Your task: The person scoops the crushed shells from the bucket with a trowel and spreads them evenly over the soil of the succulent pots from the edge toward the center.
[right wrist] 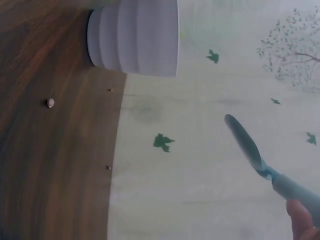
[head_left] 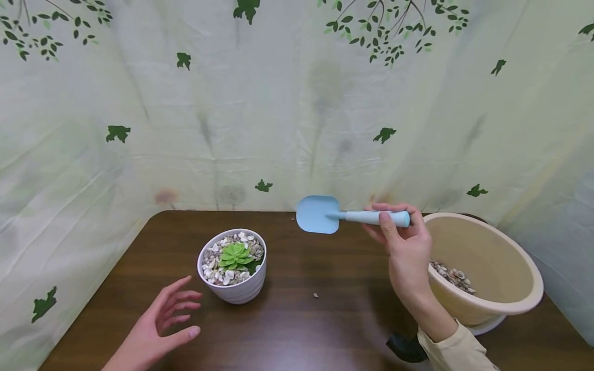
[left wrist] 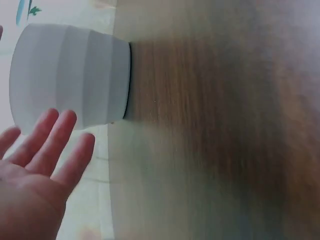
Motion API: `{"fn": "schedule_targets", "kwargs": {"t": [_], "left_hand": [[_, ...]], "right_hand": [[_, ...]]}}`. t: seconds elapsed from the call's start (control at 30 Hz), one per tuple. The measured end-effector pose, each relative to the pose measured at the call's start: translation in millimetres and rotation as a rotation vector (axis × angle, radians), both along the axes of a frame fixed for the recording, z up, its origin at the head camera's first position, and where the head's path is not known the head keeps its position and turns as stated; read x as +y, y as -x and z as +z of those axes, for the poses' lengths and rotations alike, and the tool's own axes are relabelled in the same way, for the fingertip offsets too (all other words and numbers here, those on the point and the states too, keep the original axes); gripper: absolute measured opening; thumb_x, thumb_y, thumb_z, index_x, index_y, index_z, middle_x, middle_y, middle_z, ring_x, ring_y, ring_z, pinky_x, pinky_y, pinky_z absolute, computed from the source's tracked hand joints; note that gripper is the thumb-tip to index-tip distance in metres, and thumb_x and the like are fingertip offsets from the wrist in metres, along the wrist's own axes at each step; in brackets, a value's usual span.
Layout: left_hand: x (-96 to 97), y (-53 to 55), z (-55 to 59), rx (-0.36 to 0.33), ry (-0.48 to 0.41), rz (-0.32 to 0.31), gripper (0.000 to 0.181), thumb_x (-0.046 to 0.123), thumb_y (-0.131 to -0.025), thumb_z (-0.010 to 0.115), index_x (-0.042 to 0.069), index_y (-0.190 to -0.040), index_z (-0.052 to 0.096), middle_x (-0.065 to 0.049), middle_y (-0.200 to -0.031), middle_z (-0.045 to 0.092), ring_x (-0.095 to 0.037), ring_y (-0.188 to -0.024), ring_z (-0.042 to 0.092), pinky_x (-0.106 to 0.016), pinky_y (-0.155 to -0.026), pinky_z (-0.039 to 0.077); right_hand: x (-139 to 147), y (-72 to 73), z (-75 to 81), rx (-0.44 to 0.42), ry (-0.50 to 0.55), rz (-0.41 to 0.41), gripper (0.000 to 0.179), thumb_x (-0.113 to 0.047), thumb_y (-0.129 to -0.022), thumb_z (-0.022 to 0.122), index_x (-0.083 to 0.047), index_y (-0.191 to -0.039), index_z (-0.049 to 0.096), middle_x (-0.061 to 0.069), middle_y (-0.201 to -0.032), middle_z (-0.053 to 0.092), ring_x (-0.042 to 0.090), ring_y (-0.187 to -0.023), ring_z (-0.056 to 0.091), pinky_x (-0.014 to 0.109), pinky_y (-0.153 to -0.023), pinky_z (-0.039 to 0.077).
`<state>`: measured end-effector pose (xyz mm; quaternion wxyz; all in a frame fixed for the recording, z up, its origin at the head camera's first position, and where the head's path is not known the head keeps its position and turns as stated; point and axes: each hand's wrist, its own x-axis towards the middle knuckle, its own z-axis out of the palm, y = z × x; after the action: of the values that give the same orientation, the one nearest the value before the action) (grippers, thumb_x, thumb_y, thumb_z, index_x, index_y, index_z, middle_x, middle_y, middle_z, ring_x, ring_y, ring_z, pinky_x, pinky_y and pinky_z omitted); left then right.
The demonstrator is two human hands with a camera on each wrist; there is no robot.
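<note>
A light blue garden trowel [head_left: 317, 214] is gripped by its handle in my right hand [head_left: 406, 247], held above the table with the blade pointing left. In the right wrist view the trowel [right wrist: 245, 142] appears nearly edge-on, and only a thumb shows on its handle. My left hand [head_left: 162, 319] is spread with nothing in it, just to the near left of a white ribbed pot [head_left: 238, 291]. That pot holds a green succulent [head_left: 235, 255] set among small shells and pebbles. The left wrist view shows the fingers [left wrist: 75, 155] close to the pot's side; whether they touch it I cannot tell.
A large beige planter [head_left: 492, 268] with pebbles [head_left: 452, 276] inside stands at the right, beside my right forearm. A black object [head_left: 407, 348] lies partly under the right sleeve. Loose pebbles [head_left: 315, 296] dot the brown table [head_left: 297, 335]. Behind hangs a leaf-patterned curtain [head_left: 278, 103].
</note>
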<state>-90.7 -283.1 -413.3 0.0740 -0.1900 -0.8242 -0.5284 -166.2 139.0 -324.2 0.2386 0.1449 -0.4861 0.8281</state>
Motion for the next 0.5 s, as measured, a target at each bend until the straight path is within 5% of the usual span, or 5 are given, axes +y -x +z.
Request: {"fn": "schedule_targets", "kwargs": {"t": [0.3,0.5], "left_hand": [[14.0,-6.3,4.1,-0.016,-0.042,-0.31,0.063,-0.011,-0.083,0.069,0.001,-0.14,0.043,-0.014,-0.133,0.056,-0.017,-0.119,0.057,-0.027,-0.092,0.048],[40.8,-1.0,8.5,-0.035,-0.051,-0.373,0.061,-0.008,-0.084,0.071,0.001,-0.138,0.045,-0.016,-0.136,0.054,-0.018,-0.122,0.055,-0.029,-0.094,0.047]], "right_hand": [[20.4,-17.6,12.1,-0.002,0.031,-0.003,0.016,0.008,-0.094,0.058,0.008,-0.107,0.048,0.03,-0.111,0.061,0.037,-0.1,0.066,0.05,-0.084,0.048],[36.8,-24.5,22.1,0.012,0.045,0.008,0.015,0.012,-0.093,0.055,0.007,-0.105,0.048,0.03,-0.11,0.062,0.038,-0.099,0.067,0.05,-0.084,0.048]]}}
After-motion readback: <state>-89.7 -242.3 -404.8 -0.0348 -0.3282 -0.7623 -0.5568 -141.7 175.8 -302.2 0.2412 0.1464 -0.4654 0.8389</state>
